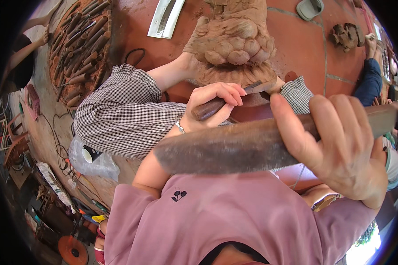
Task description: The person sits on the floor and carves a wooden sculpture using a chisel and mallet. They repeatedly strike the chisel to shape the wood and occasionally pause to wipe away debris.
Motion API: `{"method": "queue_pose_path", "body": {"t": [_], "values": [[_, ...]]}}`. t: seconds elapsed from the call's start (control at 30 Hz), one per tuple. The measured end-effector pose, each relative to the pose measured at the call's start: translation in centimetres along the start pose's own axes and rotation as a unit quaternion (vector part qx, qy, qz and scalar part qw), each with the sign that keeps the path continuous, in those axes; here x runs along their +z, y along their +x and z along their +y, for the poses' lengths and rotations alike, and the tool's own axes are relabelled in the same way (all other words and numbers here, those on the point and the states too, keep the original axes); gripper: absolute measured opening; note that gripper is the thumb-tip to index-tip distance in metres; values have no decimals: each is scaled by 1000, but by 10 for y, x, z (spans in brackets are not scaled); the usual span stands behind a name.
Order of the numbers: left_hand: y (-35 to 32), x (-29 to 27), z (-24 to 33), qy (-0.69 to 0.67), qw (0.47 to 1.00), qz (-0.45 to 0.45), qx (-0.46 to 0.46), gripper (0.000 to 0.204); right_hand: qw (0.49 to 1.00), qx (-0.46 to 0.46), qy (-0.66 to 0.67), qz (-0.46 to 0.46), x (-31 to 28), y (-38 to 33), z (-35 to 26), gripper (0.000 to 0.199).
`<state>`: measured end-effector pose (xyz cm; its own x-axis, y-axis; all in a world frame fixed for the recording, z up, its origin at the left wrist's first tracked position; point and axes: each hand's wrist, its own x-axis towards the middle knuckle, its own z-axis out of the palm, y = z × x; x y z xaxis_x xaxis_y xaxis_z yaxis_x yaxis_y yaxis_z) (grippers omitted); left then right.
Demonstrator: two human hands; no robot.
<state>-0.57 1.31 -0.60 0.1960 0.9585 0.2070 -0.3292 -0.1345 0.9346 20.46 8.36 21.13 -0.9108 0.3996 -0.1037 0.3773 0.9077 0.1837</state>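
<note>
The right hand (340, 145) has its fingers (296, 132) wrapped around a long, flat, clay-smeared wooden paddle (234, 148), held crosswise close under the camera. The left hand (210, 106) curls its fingers around the brown handle of a carving tool (210, 109), whose tip touches the lower edge of a clay sculpture (234, 44) standing on the red floor (305, 48). A second person in checked sleeves (119, 115) steadies the sculpture. A tray of wooden-handled tools (82, 44) lies well to the left.
</note>
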Motion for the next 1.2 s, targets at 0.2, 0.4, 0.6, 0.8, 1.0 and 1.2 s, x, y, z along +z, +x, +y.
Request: {"method": "queue_pose_path", "body": {"t": [0.2,0.4,0.6,0.8,1.0,1.2], "values": [[0,8,-9,-9,999,5,31,13,999,15,34,4,-4,-19,-13,60],[-2,14,-10,-1,999,16,33,15,998,46,39,-2,1,-30,-22,64],[-5,11,-10,10,999,15,40,17,998,53,32,15,13,-35,-29,65],[-4,13,-8,37,996,-19,81,16,998,59,21,29,21,-35,-32,59],[-4,16,-6,50,991,83,94,18,994,50,98,-5,16,-41,-32,57],[5,1,2,57,998,-19,32,15,993,37,108,33,21,-42,-27,66]]}}
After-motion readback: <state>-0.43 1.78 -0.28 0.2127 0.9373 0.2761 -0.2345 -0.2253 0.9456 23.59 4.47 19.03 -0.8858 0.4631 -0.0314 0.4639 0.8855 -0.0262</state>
